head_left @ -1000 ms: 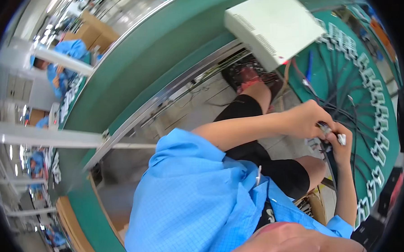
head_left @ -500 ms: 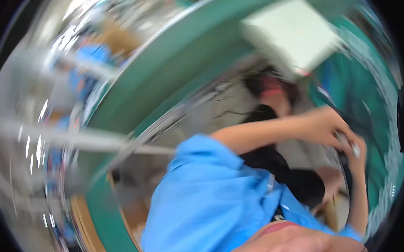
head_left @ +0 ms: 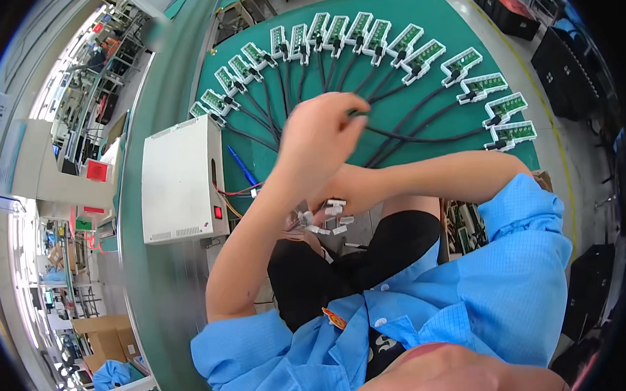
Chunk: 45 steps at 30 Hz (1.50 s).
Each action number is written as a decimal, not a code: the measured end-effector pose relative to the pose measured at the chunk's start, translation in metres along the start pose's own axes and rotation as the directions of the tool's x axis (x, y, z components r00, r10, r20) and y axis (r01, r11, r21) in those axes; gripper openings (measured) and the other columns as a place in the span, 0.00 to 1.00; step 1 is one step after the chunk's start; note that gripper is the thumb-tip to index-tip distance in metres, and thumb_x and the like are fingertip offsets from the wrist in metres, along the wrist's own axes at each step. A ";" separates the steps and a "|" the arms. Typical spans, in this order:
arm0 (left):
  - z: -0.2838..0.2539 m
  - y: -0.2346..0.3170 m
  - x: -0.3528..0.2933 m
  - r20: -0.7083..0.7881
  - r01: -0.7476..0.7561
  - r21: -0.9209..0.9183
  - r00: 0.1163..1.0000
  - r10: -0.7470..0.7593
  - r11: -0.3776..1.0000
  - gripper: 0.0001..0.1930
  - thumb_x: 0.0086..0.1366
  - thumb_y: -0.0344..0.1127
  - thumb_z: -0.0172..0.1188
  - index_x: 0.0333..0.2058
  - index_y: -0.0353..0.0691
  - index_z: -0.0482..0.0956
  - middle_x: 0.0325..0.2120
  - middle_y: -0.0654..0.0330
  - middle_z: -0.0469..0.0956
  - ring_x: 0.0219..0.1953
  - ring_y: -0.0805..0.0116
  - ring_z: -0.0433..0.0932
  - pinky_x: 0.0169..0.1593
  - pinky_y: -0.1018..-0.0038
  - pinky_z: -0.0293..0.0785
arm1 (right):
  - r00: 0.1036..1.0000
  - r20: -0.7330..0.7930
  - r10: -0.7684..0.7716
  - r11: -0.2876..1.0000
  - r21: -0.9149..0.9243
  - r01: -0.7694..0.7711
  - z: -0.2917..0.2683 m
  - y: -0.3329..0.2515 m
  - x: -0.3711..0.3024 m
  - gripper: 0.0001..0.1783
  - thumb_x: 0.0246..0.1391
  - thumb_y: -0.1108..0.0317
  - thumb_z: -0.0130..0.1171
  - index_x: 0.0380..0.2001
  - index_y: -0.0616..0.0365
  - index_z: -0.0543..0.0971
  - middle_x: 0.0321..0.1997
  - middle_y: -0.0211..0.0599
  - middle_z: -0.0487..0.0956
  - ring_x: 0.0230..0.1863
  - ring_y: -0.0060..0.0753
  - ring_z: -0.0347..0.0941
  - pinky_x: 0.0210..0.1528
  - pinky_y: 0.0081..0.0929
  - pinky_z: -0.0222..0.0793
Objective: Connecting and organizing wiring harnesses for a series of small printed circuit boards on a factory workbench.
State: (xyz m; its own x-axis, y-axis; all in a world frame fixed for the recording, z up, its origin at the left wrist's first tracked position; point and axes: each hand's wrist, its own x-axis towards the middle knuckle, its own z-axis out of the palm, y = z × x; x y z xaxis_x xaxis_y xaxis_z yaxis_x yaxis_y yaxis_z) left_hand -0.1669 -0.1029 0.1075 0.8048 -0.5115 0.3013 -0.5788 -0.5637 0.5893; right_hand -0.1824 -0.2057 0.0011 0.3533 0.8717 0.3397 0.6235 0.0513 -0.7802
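My left hand (head_left: 320, 129) is raised over the green table mat, its fingers closed in a pinch. A small dark bit shows at the fingertips, too little to name. Below it, partly hidden by my left wrist, my right hand (head_left: 344, 187) is closed around a bunch of small white plastic connectors (head_left: 336, 210) near the table's front edge. Beyond the hands, several green circuit boards in white housings (head_left: 337, 35) are fanned out in an arc. Black cables (head_left: 422, 139) run from them back toward my hands, and their near ends are hidden.
At the left stands a pale metal box (head_left: 180, 184) with a red switch and thin coloured wires. A blue pen-like tool (head_left: 242, 165) lies beside it. Black crates (head_left: 573, 69) stand on the floor to the right. A bin of boards (head_left: 462, 227) is by my right elbow.
The view has swung from a blurred tilt to a steady look over the table. My hands were together at the right; now the left is raised above the right, and the boards show.
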 end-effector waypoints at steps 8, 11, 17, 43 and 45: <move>0.154 0.011 0.157 0.109 -0.320 0.329 0.948 0.300 0.888 0.16 0.59 0.44 0.62 0.35 0.35 0.82 0.39 0.47 0.79 0.48 0.46 0.76 0.51 0.53 0.72 | 0.997 -0.008 -0.076 0.988 -0.133 0.074 0.020 0.039 -0.007 0.12 0.55 0.62 0.61 0.41 0.53 0.82 0.44 0.36 0.81 0.45 0.36 0.76 0.46 0.34 0.70; 0.190 0.005 0.188 0.123 -0.337 0.391 0.941 0.315 0.856 0.15 0.60 0.44 0.62 0.34 0.35 0.83 0.39 0.48 0.78 0.49 0.48 0.75 0.52 0.53 0.71 | 0.995 -0.007 -0.101 0.987 -0.128 0.099 0.021 0.043 -0.002 0.12 0.56 0.62 0.60 0.41 0.54 0.81 0.43 0.35 0.80 0.44 0.35 0.75 0.45 0.33 0.70; 0.213 0.009 0.184 0.108 -0.307 0.360 0.952 0.288 0.881 0.16 0.60 0.44 0.62 0.31 0.35 0.84 0.39 0.47 0.76 0.49 0.48 0.74 0.53 0.54 0.71 | 0.993 -0.027 -0.117 0.983 -0.147 0.112 0.019 0.036 -0.010 0.11 0.57 0.64 0.59 0.42 0.55 0.80 0.41 0.34 0.78 0.42 0.32 0.74 0.43 0.31 0.68; 0.025 0.023 0.012 0.148 -0.125 0.307 0.986 0.082 0.943 0.23 0.52 0.53 0.63 0.29 0.34 0.85 0.27 0.49 0.83 0.34 0.49 0.83 0.38 0.57 0.78 | 0.956 -0.198 0.216 0.974 0.119 -0.195 -0.008 0.047 -0.027 0.08 0.65 0.69 0.54 0.44 0.61 0.73 0.34 0.27 0.72 0.34 0.19 0.66 0.37 0.20 0.62; -0.008 -0.014 -0.056 0.037 0.049 0.339 0.997 -0.065 0.940 0.23 0.52 0.54 0.63 0.28 0.34 0.85 0.26 0.49 0.82 0.33 0.50 0.82 0.36 0.58 0.77 | 0.951 -0.202 0.236 0.968 0.137 -0.211 -0.007 0.050 -0.030 0.08 0.65 0.70 0.54 0.44 0.62 0.73 0.33 0.27 0.72 0.33 0.18 0.66 0.36 0.19 0.62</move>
State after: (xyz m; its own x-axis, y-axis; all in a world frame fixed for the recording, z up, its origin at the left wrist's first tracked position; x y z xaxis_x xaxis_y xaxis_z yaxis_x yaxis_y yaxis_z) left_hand -0.2030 -0.0611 0.0878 0.8354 -0.4973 0.2341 -0.5490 -0.7745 0.3142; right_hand -0.1572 -0.2326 -0.0440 0.6238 0.7423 0.2447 0.4333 -0.0680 -0.8987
